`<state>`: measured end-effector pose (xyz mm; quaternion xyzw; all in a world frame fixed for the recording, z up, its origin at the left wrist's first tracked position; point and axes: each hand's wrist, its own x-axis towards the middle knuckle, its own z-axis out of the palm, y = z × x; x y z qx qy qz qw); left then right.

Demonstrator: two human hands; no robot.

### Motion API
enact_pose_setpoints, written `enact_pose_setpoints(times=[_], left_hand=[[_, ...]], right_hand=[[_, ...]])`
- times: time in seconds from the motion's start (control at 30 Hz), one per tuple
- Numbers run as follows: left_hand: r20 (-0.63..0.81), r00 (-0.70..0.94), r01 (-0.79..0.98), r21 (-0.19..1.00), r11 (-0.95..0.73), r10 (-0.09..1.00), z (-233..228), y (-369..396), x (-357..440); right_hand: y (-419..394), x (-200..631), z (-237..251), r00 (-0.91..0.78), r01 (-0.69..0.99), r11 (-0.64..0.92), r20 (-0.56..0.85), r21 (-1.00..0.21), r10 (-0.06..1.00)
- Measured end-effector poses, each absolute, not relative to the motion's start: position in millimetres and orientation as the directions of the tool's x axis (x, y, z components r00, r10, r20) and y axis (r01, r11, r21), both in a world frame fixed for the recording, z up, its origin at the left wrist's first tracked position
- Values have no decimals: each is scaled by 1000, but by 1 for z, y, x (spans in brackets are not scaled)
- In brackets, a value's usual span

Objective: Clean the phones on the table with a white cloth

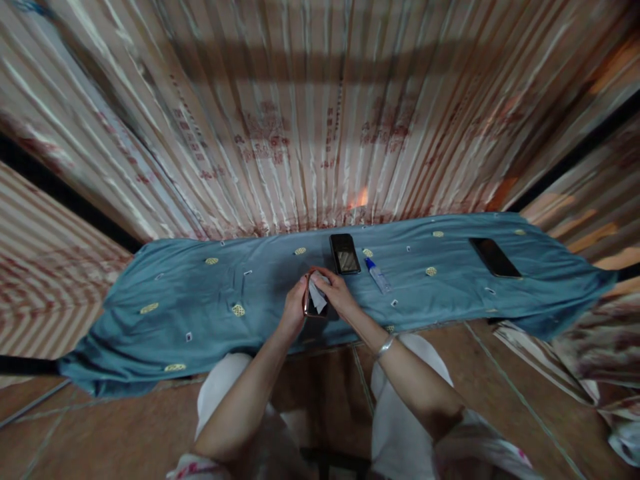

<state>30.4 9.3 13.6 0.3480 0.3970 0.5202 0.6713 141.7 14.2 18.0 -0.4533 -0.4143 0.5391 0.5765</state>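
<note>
In the head view my left hand [295, 303] grips the left edge of a dark smartphone [310, 310] with a shiny rim, held near the cloth's front edge. My right hand [336, 292] pinches a white wipe [318, 297] and presses it against the phone's face. Most of that phone lies hidden under the wipe and my fingers. Just beyond my hands a second black phone [345, 254] lies on the cloth. To its right rests a small clear bottle [379, 277] with a blue cap.
A teal patterned cloth [270, 267] covers the low table. Another black phone [495, 257] lies toward its right end. Pleated striped curtains [310, 133] hang close behind and at both sides, with dark poles [75, 190] at the corners. My knees are close to the front edge.
</note>
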Motion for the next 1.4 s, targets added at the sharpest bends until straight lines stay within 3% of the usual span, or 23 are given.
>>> enact_pose_setpoints(times=[0.13, 0.3, 0.53, 0.73, 1.0, 1.17, 1.4], left_hand=[[-109, 85, -404, 905, 134, 990, 11, 10, 32], [-189, 71, -520, 831, 198, 979, 17, 11, 35], [-242, 64, -557, 796, 236, 968, 17, 12, 38], [-254, -33, -431, 876, 216, 967, 14, 9, 37], [-105, -19, -374, 923, 90, 994, 20, 6, 30], [-107, 19, -447, 889, 104, 994, 25, 8, 24], [-164, 59, -564, 808, 168, 985, 34, 8, 22]], right_hand=[[10, 141, 18, 105, -109, 98, 87, -989, 991], [7, 142, 17, 22, 74, 273, 275, -959, 961], [8, 144, 16, -52, 134, 315, 311, -939, 949], [13, 136, 15, 65, 9, 217, 217, -976, 974], [20, 130, 9, 101, -157, 99, 84, -983, 991], [26, 134, 4, 112, -242, -16, -44, -970, 993], [23, 137, 3, 116, -217, -38, -64, -975, 991]])
